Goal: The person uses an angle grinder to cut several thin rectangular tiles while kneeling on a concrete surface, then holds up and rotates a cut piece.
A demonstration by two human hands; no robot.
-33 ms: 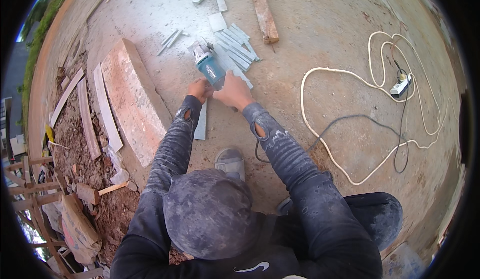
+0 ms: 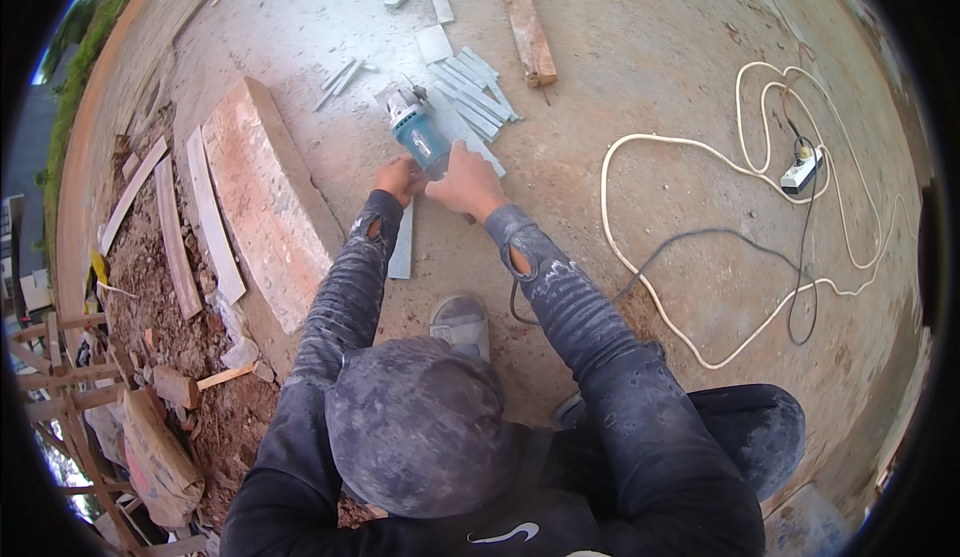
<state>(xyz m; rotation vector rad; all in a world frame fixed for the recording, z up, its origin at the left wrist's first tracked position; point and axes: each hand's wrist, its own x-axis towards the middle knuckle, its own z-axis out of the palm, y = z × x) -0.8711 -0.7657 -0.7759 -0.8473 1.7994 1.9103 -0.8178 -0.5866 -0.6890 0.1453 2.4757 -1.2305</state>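
Observation:
My right hand (image 2: 465, 179) grips the body of a teal angle grinder (image 2: 420, 137) with a silver head, tilted over pale grey-green stone strips. My left hand (image 2: 398, 177) is curled just left of the grinder's rear, above a long pale strip (image 2: 400, 242) that runs down beside my shoe; what its fingers hold is partly hidden. A pile of narrow cut strips (image 2: 470, 92) lies right of the grinder's head, with small offcuts (image 2: 435, 42) above and loose slivers (image 2: 340, 82) to its left. Pale dust coats the concrete around them.
A concrete block (image 2: 260, 197) lies at left beside long boards (image 2: 176, 237), rubble (image 2: 240, 417) and a wooden frame (image 2: 80, 397). A timber (image 2: 525, 22) lies beyond the strips. Looped white cable (image 2: 650, 297), dark cord (image 2: 740, 235) and a power strip (image 2: 801, 171) are at right.

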